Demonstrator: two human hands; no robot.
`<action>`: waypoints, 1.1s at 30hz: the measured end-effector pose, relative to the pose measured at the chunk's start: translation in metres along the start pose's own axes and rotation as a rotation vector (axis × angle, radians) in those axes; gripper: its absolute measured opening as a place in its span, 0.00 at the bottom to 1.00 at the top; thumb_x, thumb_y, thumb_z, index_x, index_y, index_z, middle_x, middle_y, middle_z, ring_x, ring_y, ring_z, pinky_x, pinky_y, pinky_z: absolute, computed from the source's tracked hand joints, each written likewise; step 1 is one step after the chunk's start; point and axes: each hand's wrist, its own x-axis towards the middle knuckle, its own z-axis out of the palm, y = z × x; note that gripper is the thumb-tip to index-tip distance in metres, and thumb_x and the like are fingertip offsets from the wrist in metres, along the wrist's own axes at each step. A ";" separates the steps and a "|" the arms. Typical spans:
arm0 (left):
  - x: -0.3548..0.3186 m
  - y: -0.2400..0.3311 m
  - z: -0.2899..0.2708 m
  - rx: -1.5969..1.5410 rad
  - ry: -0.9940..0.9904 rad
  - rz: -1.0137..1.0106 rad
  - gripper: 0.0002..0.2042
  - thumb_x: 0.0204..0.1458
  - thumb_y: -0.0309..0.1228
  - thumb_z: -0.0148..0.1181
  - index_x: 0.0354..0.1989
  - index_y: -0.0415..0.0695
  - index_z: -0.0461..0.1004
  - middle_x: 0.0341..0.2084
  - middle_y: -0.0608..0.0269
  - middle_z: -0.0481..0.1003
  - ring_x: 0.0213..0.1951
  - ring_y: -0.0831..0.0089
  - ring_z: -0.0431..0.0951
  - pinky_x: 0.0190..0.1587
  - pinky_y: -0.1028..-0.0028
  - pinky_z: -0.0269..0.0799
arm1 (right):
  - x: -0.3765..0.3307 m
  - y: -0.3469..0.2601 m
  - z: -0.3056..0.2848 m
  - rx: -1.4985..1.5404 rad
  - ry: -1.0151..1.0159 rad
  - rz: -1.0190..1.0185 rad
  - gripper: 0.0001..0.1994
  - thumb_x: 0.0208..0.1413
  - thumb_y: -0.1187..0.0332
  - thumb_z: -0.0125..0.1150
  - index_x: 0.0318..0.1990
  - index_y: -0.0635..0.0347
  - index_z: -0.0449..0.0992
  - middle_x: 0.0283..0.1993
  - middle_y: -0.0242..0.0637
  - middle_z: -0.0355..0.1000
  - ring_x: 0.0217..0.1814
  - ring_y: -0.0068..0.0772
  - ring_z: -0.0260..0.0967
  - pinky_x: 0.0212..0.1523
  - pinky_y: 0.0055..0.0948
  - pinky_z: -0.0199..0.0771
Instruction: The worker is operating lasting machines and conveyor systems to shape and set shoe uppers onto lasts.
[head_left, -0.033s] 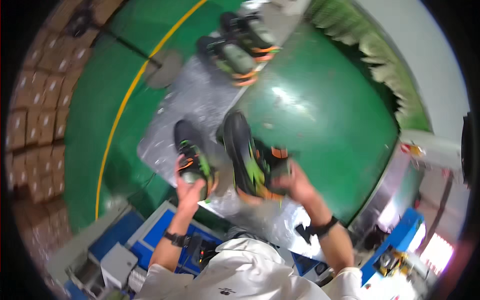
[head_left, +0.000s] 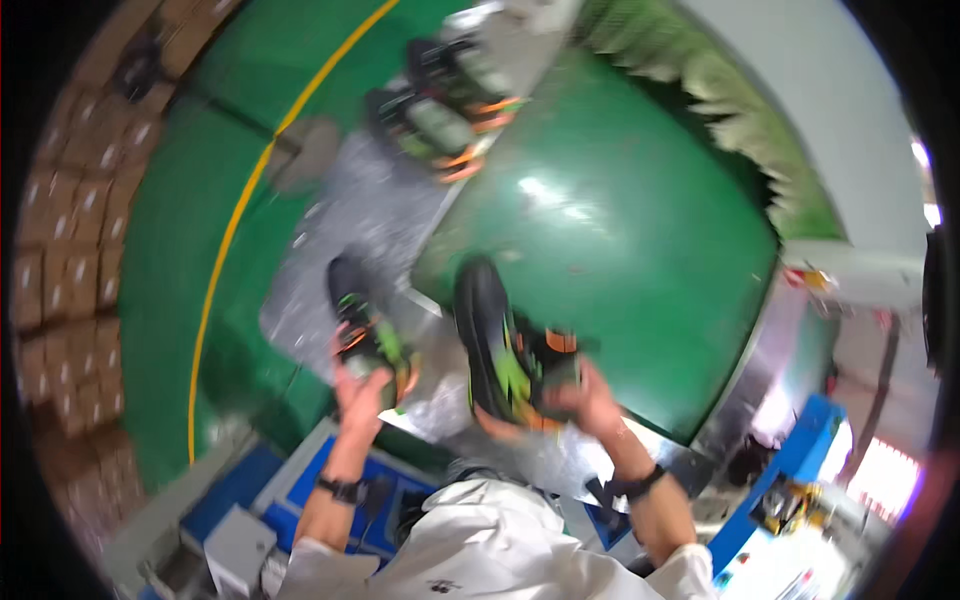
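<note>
My left hand [head_left: 358, 395] grips a sneaker [head_left: 362, 335], black with green and orange parts, by its near end, with the upper facing up and the black end pointing away. My right hand [head_left: 588, 400] holds a matching sneaker [head_left: 485, 330] turned on its side, so its long black and green sole shows on the left and its upper lies toward my fingers. The two sneakers are apart, above the near end of a shiny silver-grey surface [head_left: 345, 215]. Motion blurs the fingers somewhat.
Several more sneakers [head_left: 430, 125] of the same colours rest at the far end of the silver surface. A round stand base [head_left: 305, 155] is on the green floor near a yellow line [head_left: 235, 215]. Stacked cartons [head_left: 75, 200] line the left; blue-topped equipment [head_left: 325, 465] stands close by.
The whole view has shifted a little. The gap between the two held sneakers has widened, with the right one moving nearer to me. Both hands keep their grip.
</note>
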 end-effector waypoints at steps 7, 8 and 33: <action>-0.061 0.012 0.060 0.044 -0.559 -0.081 0.40 0.37 0.18 0.52 0.66 0.47 0.52 0.54 0.61 0.64 0.55 0.63 0.67 0.57 0.67 0.65 | -0.238 0.104 -0.050 0.591 0.713 -0.254 0.30 0.42 0.82 0.58 0.57 0.68 0.62 0.49 0.40 0.70 0.49 0.33 0.70 0.55 0.34 0.69; -0.076 0.015 0.096 0.039 -0.709 -0.107 0.41 0.36 0.19 0.53 0.67 0.47 0.52 0.54 0.60 0.64 0.55 0.62 0.67 0.58 0.66 0.65 | -0.256 0.118 -0.059 0.482 0.758 -0.319 0.29 0.42 0.81 0.58 0.57 0.69 0.62 0.49 0.41 0.71 0.48 0.32 0.70 0.55 0.33 0.69; -0.479 0.190 -0.087 1.827 -2.825 -1.549 0.42 0.27 0.16 0.54 0.62 0.41 0.55 0.55 0.48 0.65 0.56 0.53 0.68 0.60 0.59 0.65 | -0.295 0.023 0.669 1.741 3.032 1.043 0.30 0.42 0.78 0.56 0.58 0.66 0.63 0.50 0.46 0.71 0.53 0.41 0.69 0.57 0.35 0.65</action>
